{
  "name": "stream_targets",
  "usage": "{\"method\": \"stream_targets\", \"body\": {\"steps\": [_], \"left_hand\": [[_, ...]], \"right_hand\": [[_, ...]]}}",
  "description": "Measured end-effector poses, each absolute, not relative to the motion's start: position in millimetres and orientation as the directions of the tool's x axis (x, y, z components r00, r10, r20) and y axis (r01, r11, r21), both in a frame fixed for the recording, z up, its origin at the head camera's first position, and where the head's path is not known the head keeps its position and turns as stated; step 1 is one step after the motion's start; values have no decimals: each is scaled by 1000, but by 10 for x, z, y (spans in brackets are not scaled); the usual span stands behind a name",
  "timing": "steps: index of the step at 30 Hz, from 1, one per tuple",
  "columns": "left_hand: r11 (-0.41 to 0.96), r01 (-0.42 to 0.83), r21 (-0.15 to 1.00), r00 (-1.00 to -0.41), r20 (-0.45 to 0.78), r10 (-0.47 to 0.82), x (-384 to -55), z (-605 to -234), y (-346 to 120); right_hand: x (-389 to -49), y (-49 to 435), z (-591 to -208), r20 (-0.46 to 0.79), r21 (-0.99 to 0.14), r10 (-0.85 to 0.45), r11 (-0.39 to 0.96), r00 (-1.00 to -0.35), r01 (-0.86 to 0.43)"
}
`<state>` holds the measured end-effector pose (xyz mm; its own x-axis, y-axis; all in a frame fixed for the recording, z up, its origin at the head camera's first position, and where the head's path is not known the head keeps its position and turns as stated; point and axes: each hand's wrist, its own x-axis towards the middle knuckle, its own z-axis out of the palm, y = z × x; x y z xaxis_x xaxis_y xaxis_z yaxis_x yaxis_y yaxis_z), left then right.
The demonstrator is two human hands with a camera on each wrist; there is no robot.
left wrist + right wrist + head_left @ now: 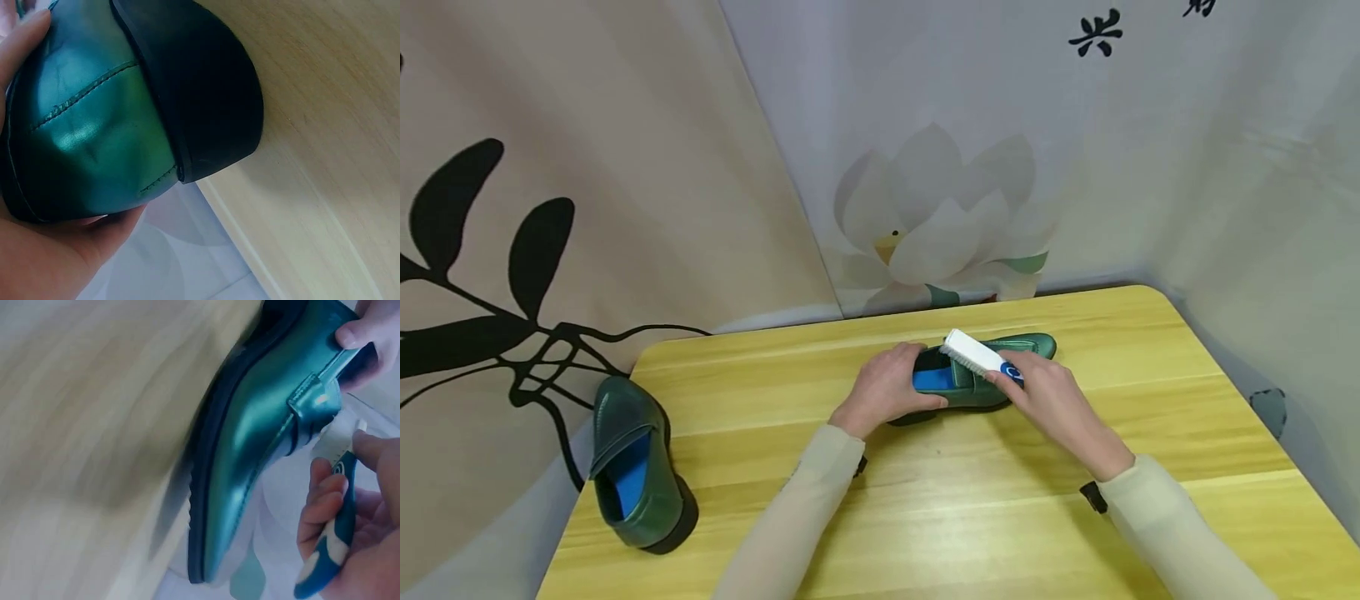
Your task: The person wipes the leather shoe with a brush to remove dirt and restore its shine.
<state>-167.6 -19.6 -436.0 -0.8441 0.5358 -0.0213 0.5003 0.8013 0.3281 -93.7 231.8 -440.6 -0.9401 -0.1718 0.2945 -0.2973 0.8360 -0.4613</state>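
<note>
A green leather loafer (992, 393) with a blue insole lies toward the back of the table, its toe pointing right. My left hand (891, 387) grips it around the heel end, thumb on the near side; the left wrist view shows the black heel block (200, 94) beside that hand. My right hand (1056, 404) holds a white-and-blue brush (973, 353) by its handle. The bristles sit against the upper near the shoe's opening. In the right wrist view, fingers curl round the blue-and-white handle (331, 550), with the strap (309, 400) close to the brush head.
A second green loafer (647, 467) stands at the table's left edge, toe away from me. The wooden table (940, 508) has a rounded back right corner. Printed curtains (940, 208) hang behind it and along both sides.
</note>
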Motion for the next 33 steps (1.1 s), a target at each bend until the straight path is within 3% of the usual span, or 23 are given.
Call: {"method": "stream_targets", "body": {"steps": [10, 18, 25, 33], "left_hand": [[798, 495, 345, -849, -4, 528, -1696, -4339, -202], [784, 480, 394, -846, -28, 532, -1689, -4371, -187], [789, 476, 389, -851, -23, 525, -1699, -4374, -195], [780, 482, 398, -846, -18, 532, -1694, -4373, -178]], "right_hand": [[-627, 2436, -4501, 298, -390, -270, 841, -916, -374], [-515, 2545, -4373, 282, -468, -91, 856, -955, -219], [-461, 2423, -4468, 245, -425, -162, 868, -956, -257], [-608, 2309, -4470, 228, -417, -134, 881, -964, -221]]}}
